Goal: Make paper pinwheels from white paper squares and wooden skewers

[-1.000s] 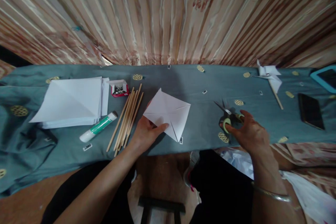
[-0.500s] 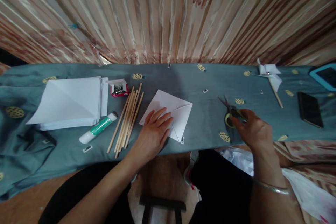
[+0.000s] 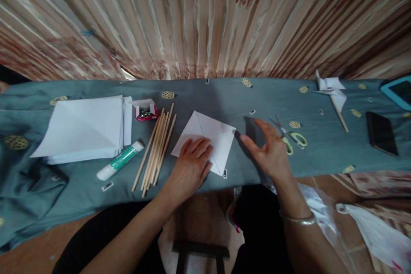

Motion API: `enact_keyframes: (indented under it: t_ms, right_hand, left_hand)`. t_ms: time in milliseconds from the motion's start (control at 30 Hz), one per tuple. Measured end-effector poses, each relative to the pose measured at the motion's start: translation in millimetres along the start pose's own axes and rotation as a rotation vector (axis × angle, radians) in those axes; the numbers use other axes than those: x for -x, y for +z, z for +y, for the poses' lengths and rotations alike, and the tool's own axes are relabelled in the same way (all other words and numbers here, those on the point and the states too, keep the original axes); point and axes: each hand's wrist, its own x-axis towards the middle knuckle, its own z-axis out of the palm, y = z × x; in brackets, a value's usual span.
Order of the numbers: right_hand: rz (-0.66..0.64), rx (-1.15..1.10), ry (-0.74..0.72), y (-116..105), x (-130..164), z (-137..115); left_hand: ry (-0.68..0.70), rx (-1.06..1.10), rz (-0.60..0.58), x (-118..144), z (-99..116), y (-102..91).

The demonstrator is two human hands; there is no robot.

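pressing flat with fingers spread, the left hand (image 3: 192, 163) lies palm down on the near left corner of the folded white paper square (image 3: 208, 139), gripping nothing. the right hand (image 3: 271, 150) is open and empty, fingers loosely extended, hovering over the cloth at about 3 o'clock from the paper, close to it but not touching. the paper sits at the middle of the table, near its front edge. the green-handled scissors (image 3: 290, 135) lie on the cloth just at 2 o'clock from the right hand, apart from it. at 9 o'clock from the paper lies a bundle of wooden sticks (image 3: 156, 147), then a glue stick (image 3: 119, 160), and farther left a stack of white sheets (image 3: 85, 128). a small red box of pins (image 3: 146, 110) rests at 10 o'clock. a finished paper pinwheel (image 3: 334, 92) lies at the far right, with a dark phone (image 3: 381, 133) beside it. a grey-blue tablecloth (image 3: 224, 98) with yellow round motifs covers the long table. a striped, pinkish curtain (image 3: 205, 17) hangs behind it, filling the whole background.
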Motion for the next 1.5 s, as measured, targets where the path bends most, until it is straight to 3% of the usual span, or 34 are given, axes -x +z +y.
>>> enact_keyframes:
  t_ms: [133, 300, 533, 867, 1233, 1367, 1500]
  right_hand:
    - [-0.093, -0.103, -0.071, 35.9, -6.2, -34.5]
    - [-0.160, -0.107, -0.059, 54.7, -7.5, -39.4]
    - [-0.107, -0.156, -0.039, 57.4, -9.7, -32.7]
    - [-0.039, -0.152, 0.012, 46.4, -17.8, -2.9]
    - [-0.064, -0.025, -0.017, 58.5, -3.6, -25.0]
    - [-0.031, -0.074, -0.025, 56.4, -5.4, -15.0]
    - [-0.024, -0.044, 0.076, 47.0, -11.2, -0.5]
  left_hand:
    - [0.003, -0.010, 0.008, -0.4, -0.4, 1.3]
    - [-0.004, 0.003, 0.003, -2.0, -1.4, 0.2]
    - [-0.016, 0.025, -0.008, -4.5, -1.1, -5.2]
    - [-0.007, 0.036, 0.017, -4.6, -0.7, -6.1]
    - [-0.032, 0.052, -0.013, -1.9, 1.3, -6.0]
    - [-0.058, 0.079, -0.032, -1.9, 2.3, -8.9]
    - [-0.075, 0.103, -0.033, -2.1, 2.7, -10.5]
